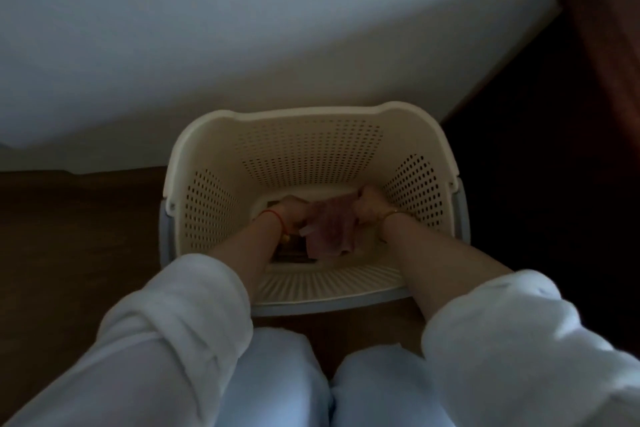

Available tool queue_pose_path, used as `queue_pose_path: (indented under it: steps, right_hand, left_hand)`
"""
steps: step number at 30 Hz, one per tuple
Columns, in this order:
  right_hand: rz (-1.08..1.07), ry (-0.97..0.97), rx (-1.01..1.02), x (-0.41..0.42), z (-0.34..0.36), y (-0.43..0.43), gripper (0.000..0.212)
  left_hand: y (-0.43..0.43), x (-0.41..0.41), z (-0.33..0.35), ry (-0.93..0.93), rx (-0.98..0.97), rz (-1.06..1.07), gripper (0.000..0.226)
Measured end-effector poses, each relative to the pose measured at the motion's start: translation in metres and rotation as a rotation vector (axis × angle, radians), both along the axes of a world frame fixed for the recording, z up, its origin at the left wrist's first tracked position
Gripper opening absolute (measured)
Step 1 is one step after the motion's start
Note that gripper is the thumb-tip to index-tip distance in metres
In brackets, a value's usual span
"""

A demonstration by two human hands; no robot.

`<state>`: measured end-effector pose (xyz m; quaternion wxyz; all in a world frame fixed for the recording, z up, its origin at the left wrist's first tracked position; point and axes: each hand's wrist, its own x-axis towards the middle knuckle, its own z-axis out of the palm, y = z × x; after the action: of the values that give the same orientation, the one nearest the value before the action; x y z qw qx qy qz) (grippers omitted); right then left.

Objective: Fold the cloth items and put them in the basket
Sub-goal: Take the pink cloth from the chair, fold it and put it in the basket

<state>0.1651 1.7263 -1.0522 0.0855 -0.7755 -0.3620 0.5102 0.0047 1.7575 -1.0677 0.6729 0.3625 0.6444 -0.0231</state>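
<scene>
A cream perforated plastic basket [304,146] stands on the floor in front of my knees. Both my hands reach down inside it. My left hand [292,213] grips the left edge of a small folded pink cloth [330,230], and my right hand [370,206] grips its right edge. The cloth hangs between them just above the basket's bottom. A dark flat item [289,250] lies on the basket floor under my left wrist; I cannot tell what it is.
A pale wall [242,28] rises right behind the basket. Dark wooden floor [79,225] spreads to the left, and dark furniture [554,149] stands at the right. My knees in light trousers [311,385] are close to the basket's near rim.
</scene>
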Motion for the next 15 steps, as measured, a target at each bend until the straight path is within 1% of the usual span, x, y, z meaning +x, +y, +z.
queue_pose_path:
  steps: [1, 2, 3, 4, 5, 6, 8, 9, 11, 12, 13, 15]
  right_hand:
    - [0.019, -0.020, -0.020, 0.000, -0.005, 0.001, 0.024]
    - [0.039, -0.051, -0.043, 0.000, -0.009, 0.003, 0.022]
    - [0.062, -0.080, -0.067, 0.000, -0.010, 0.004, 0.027]
    - [0.091, -0.111, -0.076, 0.000, -0.012, 0.004, 0.038]
    - [0.110, -0.138, -0.086, 0.001, -0.011, 0.005, 0.047]
    - [0.118, -0.142, -0.097, 0.002, -0.006, 0.005, 0.052]
    - [0.088, -0.099, -0.089, 0.001, 0.008, 0.002, 0.050]
    - [0.067, -0.073, -0.070, 0.000, 0.019, -0.001, 0.046]
    - [0.042, -0.068, -0.042, -0.001, 0.045, -0.007, 0.023]
    - [0.023, -0.055, -0.018, -0.002, 0.060, -0.011, 0.016]
    - [0.001, -0.037, 0.001, -0.005, 0.080, -0.016, 0.015]
    - [-0.002, 0.020, 0.029, -0.016, 0.135, -0.026, 0.023]
  left_hand:
    - [0.001, 0.000, -0.001, -0.003, -0.007, 0.006, 0.026]
    - [0.003, 0.001, -0.003, -0.005, 0.001, -0.005, 0.028]
    - [0.004, 0.000, -0.003, 0.008, 0.023, -0.038, 0.041]
    - [0.006, -0.001, -0.001, 0.039, 0.062, -0.063, 0.056]
    - [0.008, -0.004, 0.002, 0.060, 0.100, -0.079, 0.064]
    - [0.011, -0.006, 0.008, 0.065, 0.118, -0.063, 0.065]
    - [0.014, -0.014, 0.023, 0.066, 0.137, -0.011, 0.059]
    - [0.014, -0.020, 0.033, 0.073, 0.150, 0.004, 0.055]
    - [0.008, -0.031, 0.067, 0.042, 0.173, 0.058, 0.046]
    - [0.003, -0.036, 0.089, 0.019, 0.178, 0.106, 0.043]
    - [-0.002, -0.041, 0.112, 0.002, 0.191, 0.140, 0.041]
    - [-0.016, -0.054, 0.163, -0.024, 0.208, 0.163, 0.042]
